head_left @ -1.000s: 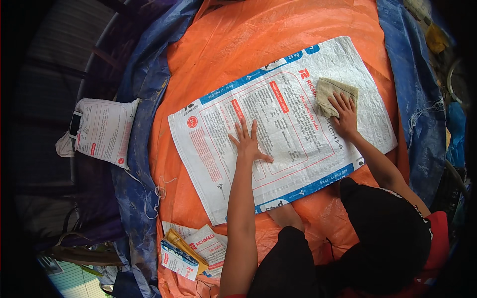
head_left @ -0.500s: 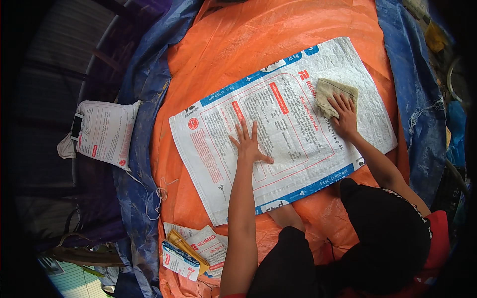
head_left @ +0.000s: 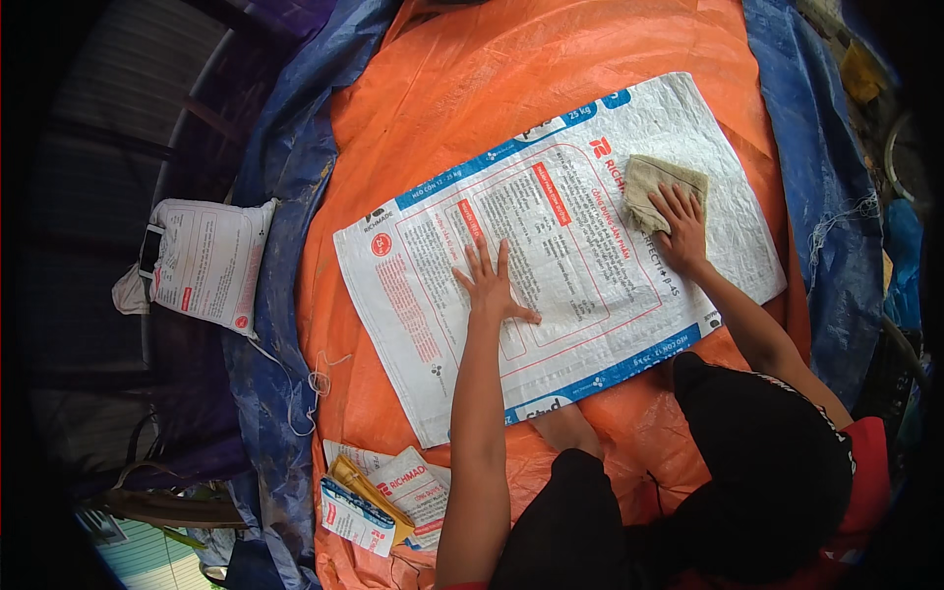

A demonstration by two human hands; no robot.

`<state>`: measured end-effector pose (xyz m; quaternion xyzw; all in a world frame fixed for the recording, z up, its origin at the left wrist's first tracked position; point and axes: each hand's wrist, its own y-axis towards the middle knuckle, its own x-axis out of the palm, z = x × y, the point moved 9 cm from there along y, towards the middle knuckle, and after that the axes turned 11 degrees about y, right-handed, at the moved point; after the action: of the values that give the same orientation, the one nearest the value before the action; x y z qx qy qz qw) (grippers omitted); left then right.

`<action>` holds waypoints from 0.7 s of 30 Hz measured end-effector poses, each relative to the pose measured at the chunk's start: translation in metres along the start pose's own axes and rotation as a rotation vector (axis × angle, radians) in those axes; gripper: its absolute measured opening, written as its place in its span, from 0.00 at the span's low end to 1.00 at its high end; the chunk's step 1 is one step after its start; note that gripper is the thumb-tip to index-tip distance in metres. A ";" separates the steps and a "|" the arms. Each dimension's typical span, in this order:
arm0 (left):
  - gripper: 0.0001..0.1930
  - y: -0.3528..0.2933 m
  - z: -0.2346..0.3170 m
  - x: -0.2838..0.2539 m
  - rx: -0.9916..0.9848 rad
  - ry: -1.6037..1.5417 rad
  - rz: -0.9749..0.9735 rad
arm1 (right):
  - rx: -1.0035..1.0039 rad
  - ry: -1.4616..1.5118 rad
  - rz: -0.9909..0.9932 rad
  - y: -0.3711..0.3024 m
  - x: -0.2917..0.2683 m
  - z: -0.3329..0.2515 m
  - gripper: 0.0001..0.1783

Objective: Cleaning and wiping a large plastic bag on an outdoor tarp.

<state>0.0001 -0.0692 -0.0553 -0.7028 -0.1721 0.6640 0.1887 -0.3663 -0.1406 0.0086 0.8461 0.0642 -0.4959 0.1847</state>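
I am pressing my left hand [head_left: 495, 287] flat, fingers spread, on the white woven sack [head_left: 551, 246]; my right hand [head_left: 680, 228] is lying flat, uncurled, on the beige cloth [head_left: 654, 182], wiping apparently midway.

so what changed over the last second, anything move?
Barely anything. The right hand with the folded cloth sits on the same upper right patch of the white woven sack; any shift is too small to tell. The left hand stays flat, fingers spread, mid-sack. Nothing picked up or let go. The sack lies unmoved on the orange tarp.
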 end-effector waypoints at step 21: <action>0.95 0.001 -0.001 -0.001 0.006 -0.014 0.013 | 0.000 0.002 0.010 0.001 0.000 -0.001 0.43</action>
<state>0.0008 -0.0707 -0.0551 -0.6987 -0.1666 0.6706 0.1852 -0.3652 -0.1416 0.0087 0.8468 0.0601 -0.4943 0.1869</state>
